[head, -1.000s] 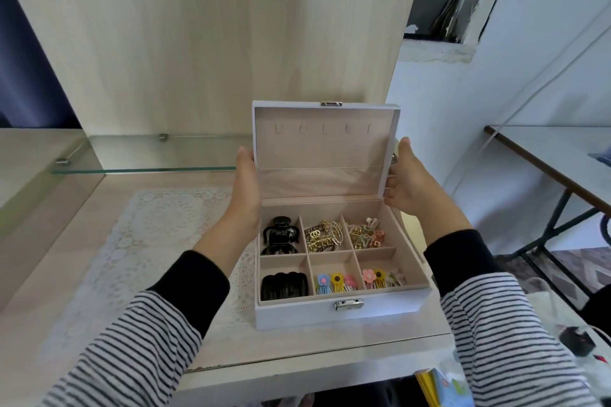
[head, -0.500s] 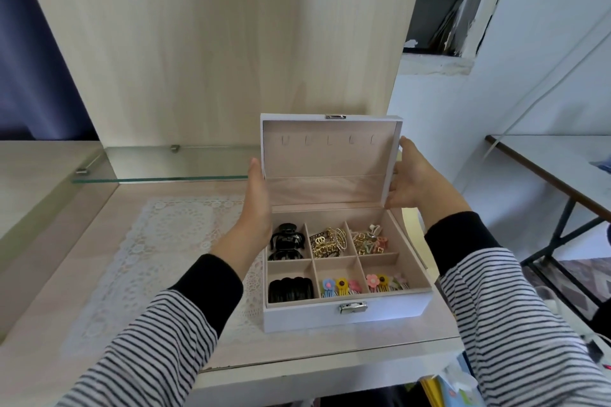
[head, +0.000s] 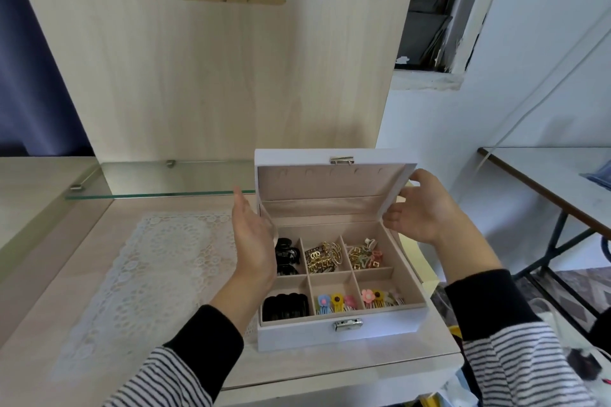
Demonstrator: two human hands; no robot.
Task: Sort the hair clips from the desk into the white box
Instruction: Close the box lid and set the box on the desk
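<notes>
- The white box point(head: 340, 330) sits on the table point(head: 82, 274), near the front edge. Its left side is at the edge of a lace mat point(head: 165, 274).
- All the hair clips point(head: 322, 258) I can see are inside the box, and each kind has its own little space.
- The black clips point(head: 286, 307) fill the two spaces on the left.
- Gold ones are in the back middle, and gold and pink ones are in the back right.
- The flower clips point(head: 335, 302) stand in the two front spaces beside the black ones.
- Keeping the same kinds together makes them easy to find.
- I see no clip lying on the table, so I think the sorting is done.
- The lid point(head: 330, 185) leans forward over the back row. It is not straight up and not shut.
- The left hand point(head: 254, 241) is wide open, with flat, straight fingers by the lid's left edge. It holds nothing, and I cannot tell if it touches the lid.
- The right hand point(head: 426, 211) is open too. Its thumb is up by the lid's corner and its loose fingers are at the right edge.
- I think there is a hand on each side so the lid comes down evenly.
- The metal catch point(head: 342, 160) on the lid should meet the clasp point(head: 347, 324) on the front wall.
- A tall gold clip sticks up a bit and may bump the lid.
</notes>
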